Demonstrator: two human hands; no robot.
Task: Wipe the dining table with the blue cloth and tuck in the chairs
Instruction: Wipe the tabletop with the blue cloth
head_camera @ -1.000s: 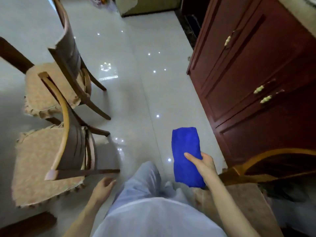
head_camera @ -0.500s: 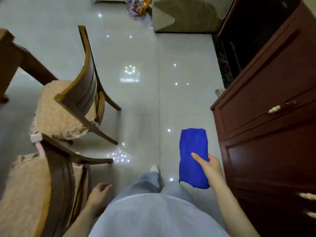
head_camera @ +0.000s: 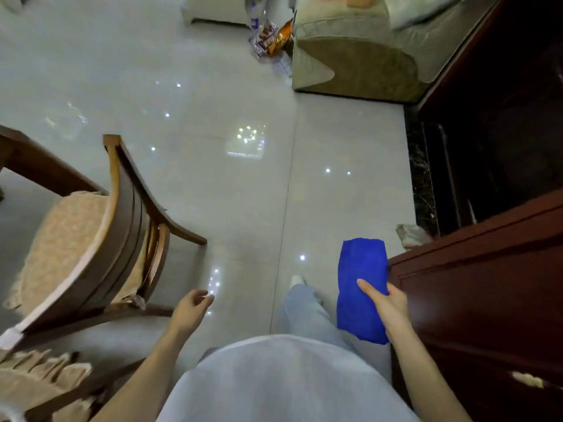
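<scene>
My right hand (head_camera: pixel 388 303) grips a folded blue cloth (head_camera: pixel 361 278) at hip height, close to the dark red cabinet on the right. My left hand (head_camera: pixel 192 306) hangs free with loosely curled fingers, holding nothing, just right of a wooden chair (head_camera: pixel 122 226) with a beige cushioned seat. A second cushioned chair (head_camera: pixel 36 379) shows only partly at the bottom left corner. A dark wooden piece of the dining table (head_camera: pixel 33 162) crosses the left edge behind the chair.
A dark red wooden cabinet (head_camera: pixel 487 284) with brass handles lines the right side. A beige sofa (head_camera: pixel 359 53) stands at the far end, with snack bags (head_camera: pixel 271 38) on the floor beside it. Glossy white tile floor (head_camera: pixel 243 184) runs between chairs and cabinet.
I have walked forward along the cabinet; the chairs have slid back and to the left in view. The sofa has come into sight. The cloth stays in my right hand.
</scene>
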